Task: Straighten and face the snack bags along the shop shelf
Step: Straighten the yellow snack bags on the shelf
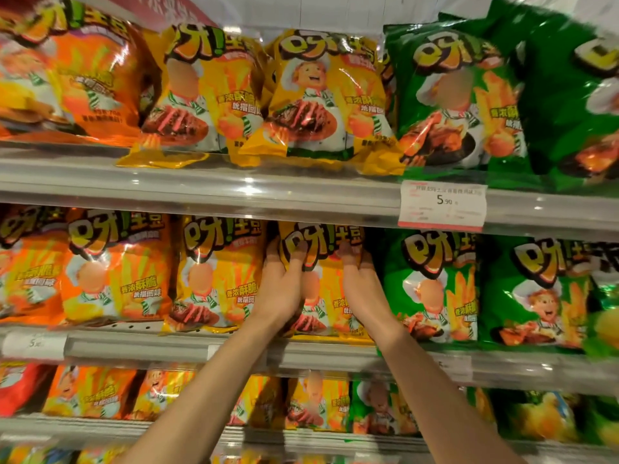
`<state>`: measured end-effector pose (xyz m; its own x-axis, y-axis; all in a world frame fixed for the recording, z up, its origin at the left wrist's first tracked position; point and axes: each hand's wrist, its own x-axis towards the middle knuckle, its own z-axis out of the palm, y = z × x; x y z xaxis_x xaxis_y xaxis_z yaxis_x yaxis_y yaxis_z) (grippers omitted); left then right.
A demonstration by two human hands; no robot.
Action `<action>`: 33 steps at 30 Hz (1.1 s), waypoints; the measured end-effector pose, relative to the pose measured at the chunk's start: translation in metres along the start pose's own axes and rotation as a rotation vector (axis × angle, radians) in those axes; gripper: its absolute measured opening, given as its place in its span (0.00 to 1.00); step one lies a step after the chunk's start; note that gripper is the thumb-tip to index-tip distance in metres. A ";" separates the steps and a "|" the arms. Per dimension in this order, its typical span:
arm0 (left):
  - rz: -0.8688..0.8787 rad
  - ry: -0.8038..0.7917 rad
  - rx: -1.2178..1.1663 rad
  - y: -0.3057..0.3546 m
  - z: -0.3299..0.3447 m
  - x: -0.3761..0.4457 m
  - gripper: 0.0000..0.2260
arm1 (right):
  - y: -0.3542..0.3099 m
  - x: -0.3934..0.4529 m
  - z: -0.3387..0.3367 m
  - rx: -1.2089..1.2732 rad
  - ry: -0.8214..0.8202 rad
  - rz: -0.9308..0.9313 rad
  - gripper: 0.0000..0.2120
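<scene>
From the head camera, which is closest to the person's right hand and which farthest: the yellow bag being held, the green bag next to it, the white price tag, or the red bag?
1. Yellow bag, held by the right hand.
2. Green bag, just to its right.
3. White price tag, on the shelf edge above right.
4. Red bag, far lower left.

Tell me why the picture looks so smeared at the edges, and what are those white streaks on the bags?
Head view: the wide lens bends the shelf rail and motion blur smears the corner bags, worst on the green bag top right; the yellow bag between both hands stays fairly sharp. The streaks are glare from overhead light on glossy foil.
</scene>
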<state>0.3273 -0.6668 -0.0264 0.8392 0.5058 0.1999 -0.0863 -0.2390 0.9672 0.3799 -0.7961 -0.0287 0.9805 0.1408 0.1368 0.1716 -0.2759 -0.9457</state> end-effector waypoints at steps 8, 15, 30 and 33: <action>0.062 0.051 -0.029 -0.012 0.008 -0.004 0.32 | 0.009 -0.012 0.005 0.076 0.148 -0.052 0.31; 0.058 0.012 -0.010 -0.010 0.007 -0.001 0.36 | 0.003 -0.015 0.006 0.053 0.188 -0.018 0.32; 0.096 -0.067 0.098 -0.011 0.009 -0.014 0.39 | 0.010 -0.039 -0.016 -0.247 -0.009 -0.253 0.30; 0.083 -0.058 0.110 -0.012 0.012 -0.016 0.38 | 0.003 -0.043 -0.012 -0.266 0.024 -0.241 0.29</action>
<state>0.3218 -0.6818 -0.0429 0.8615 0.4327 0.2655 -0.0998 -0.3685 0.9242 0.3396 -0.8146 -0.0343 0.9103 0.2100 0.3566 0.4138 -0.4755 -0.7763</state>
